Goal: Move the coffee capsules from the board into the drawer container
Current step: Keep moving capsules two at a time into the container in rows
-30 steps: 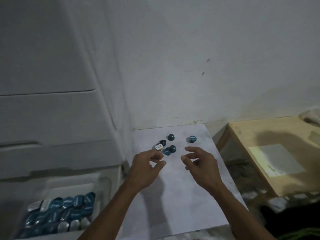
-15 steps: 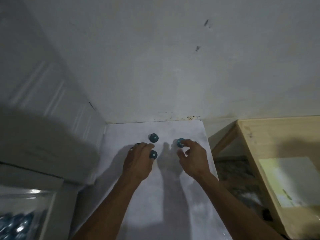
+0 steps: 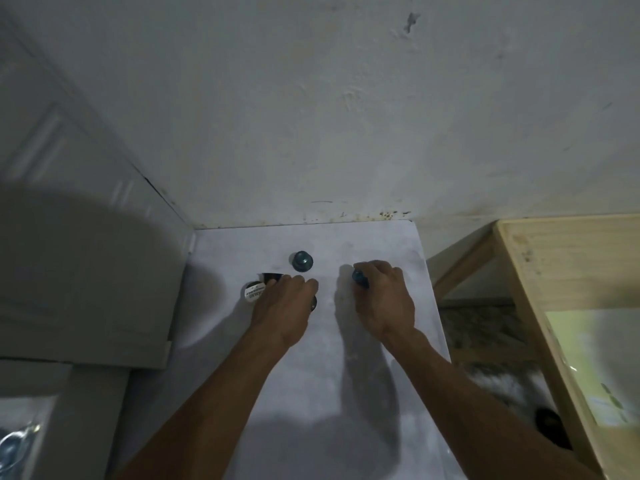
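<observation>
On the white board (image 3: 325,382) lie several small coffee capsules near the far end. A blue capsule (image 3: 302,261) stands free just beyond my left hand. A capsule with its white foil lid showing (image 3: 254,292) and a dark capsule (image 3: 269,277) lie at the left of my left hand (image 3: 285,304), whose fingers curl down over another capsule, of which only a dark edge (image 3: 313,303) shows. My right hand (image 3: 384,296) pinches a blue capsule (image 3: 358,277) at its fingertips. The drawer container (image 3: 17,441) with capsules peeks in at the bottom left.
A white drawer cabinet (image 3: 86,278) stands left of the board, and a white wall (image 3: 346,116) closes the far side. A light wooden table (image 3: 575,271) with a paper sheet stands at the right. A dark object (image 3: 550,424) lies on the floor between.
Both hands have moved forward onto the capsules and closed. The right fingers have closed on the blue capsule, and the left hand now covers one. The camera moved closer.
</observation>
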